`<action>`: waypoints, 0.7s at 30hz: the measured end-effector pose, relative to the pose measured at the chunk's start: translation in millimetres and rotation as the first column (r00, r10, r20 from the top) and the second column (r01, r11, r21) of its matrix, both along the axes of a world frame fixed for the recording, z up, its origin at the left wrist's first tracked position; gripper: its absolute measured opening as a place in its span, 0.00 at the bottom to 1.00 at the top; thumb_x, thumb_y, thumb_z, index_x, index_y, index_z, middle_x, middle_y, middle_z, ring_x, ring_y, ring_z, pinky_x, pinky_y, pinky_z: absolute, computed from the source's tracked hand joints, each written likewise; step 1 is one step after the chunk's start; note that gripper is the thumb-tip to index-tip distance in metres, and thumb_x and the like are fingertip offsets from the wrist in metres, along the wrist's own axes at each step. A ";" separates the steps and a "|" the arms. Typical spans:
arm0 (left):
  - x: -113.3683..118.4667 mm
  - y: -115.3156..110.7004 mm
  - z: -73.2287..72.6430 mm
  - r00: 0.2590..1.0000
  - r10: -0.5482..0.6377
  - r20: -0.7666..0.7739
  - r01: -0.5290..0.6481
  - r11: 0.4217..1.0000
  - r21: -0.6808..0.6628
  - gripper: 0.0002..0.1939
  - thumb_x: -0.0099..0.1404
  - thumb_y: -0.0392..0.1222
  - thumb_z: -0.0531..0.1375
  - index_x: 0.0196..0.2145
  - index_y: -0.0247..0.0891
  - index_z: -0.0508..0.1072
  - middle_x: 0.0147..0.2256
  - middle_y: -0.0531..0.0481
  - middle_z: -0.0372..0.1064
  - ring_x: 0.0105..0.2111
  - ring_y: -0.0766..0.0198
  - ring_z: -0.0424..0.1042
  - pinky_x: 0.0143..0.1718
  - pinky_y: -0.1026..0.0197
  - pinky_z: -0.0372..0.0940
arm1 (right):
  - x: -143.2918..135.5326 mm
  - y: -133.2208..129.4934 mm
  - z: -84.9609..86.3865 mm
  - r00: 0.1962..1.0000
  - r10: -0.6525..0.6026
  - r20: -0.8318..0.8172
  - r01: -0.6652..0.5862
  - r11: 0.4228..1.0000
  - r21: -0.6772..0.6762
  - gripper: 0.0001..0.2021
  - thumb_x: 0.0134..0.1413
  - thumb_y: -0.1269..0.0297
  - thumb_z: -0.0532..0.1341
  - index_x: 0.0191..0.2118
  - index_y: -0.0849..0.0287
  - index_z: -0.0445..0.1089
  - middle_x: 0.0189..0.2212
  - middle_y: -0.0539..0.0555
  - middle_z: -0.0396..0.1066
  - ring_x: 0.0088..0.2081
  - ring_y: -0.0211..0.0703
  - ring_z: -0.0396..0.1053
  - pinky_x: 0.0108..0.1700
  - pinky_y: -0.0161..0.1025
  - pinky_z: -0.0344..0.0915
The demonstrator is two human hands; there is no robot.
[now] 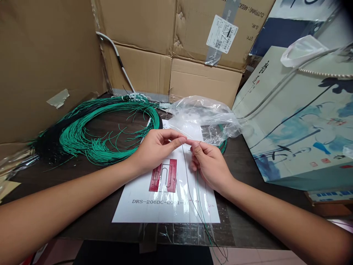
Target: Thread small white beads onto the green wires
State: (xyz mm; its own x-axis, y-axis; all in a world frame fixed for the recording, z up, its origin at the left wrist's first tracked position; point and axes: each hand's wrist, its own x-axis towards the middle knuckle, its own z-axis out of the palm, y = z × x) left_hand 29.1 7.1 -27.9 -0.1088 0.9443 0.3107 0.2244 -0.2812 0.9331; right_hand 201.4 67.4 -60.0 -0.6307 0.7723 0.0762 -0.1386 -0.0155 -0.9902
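Near the middle of the head view, above a printed sheet (129, 215) lying on the dark bench (245, 209), the two hands met almost fingertip to fingertip. The left hand (158, 147), reaching in from eight o'clock, had its thumb and forefinger pinched together, with the black wire (189, 189) hanging from just beneath the tips. The right hand (213, 165), coming from four o'clock, was closed too, thumb pressed against forefinger; a short dark wire end poked up beside that thumb, and the green wire (198, 195) hung out below the curled fingers. Both wires ran down toward six o'clock, crossing over the sheet and past the near edge of the bench, where they looped loosely together. Exactly how the wires lay between the fingers was too small to tell.

On the sheet, a red-and-white picture (172, 176) lay just below the left hand, toward seven o'clock, with a line of print starting "DRS-206DC" under it. Toward ten o'clock from the hands, a big coil of green and black wires (73, 130) rested on the bench, white connectors (137, 97) gathered at its far side. A clear plastic bag (204, 110) sat at twelve o'clock, cardboard boxes (138, 29) stood behind it, and a painted paper bag (298, 121) leaned at two o'clock.
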 end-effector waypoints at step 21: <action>2.1 2.0 -3.1 0.994 0.080 -0.074 -0.084 0.995 -0.056 0.08 0.59 0.44 0.68 0.34 0.36 0.79 0.34 0.49 0.77 0.34 0.64 0.73 0.38 0.61 0.65 | 2.0 -11.4 14.8 0.931 0.108 -0.349 -0.272 0.843 -0.464 0.16 0.50 0.58 0.61 0.45 0.54 0.64 0.27 0.47 0.61 0.25 0.35 0.57 0.26 0.32 0.52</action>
